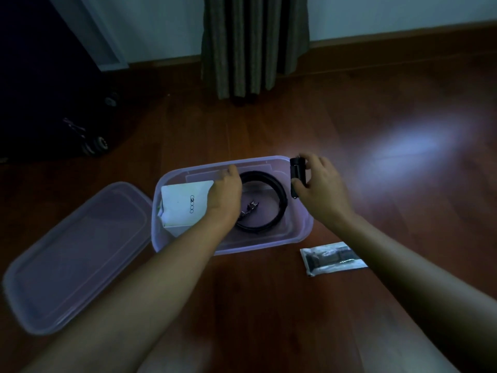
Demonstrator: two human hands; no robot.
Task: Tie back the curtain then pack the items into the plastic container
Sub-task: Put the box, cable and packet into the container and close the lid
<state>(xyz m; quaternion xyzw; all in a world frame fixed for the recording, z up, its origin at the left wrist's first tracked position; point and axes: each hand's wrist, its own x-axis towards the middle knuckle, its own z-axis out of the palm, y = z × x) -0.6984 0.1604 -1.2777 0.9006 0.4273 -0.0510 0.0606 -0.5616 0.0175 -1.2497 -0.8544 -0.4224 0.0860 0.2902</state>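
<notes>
A clear plastic container [269,244] sits open on a dark wooden floor [269,305], its long axis running left to right in front of the person. Its lid [75,259] lies flat on the floor just beside its left end, angled away.

Inside, a white box [185,203] leans at the left end. A black belt [279,195] lies coiled flat in the middle and right part.

The left hand [226,192] reaches in between box and belt, with its fingers pointing at the far wall of the container. Its fingers bend downward, and I cannot tell whether they hold anything.

The right hand [320,184] grips a small black cylinder [297,170] between thumb and fingers. It hovers over the container's far right corner. The cylinder's long axis runs from near to far, about square to the container's length.

A flat packet [332,258] in clear wrap lies on the floor near the container's near right corner. It lies apart from the container, lengthwise left to right.

A pale patch of light [408,146] falls on open floor to the right. Bare floor also lies between the container and the person.

Beyond, a curtain [252,44] hangs in gathered folds, its hem at the floor. A dark wheeled suitcase [40,90] stands at the far left, well apart from the container.
</notes>
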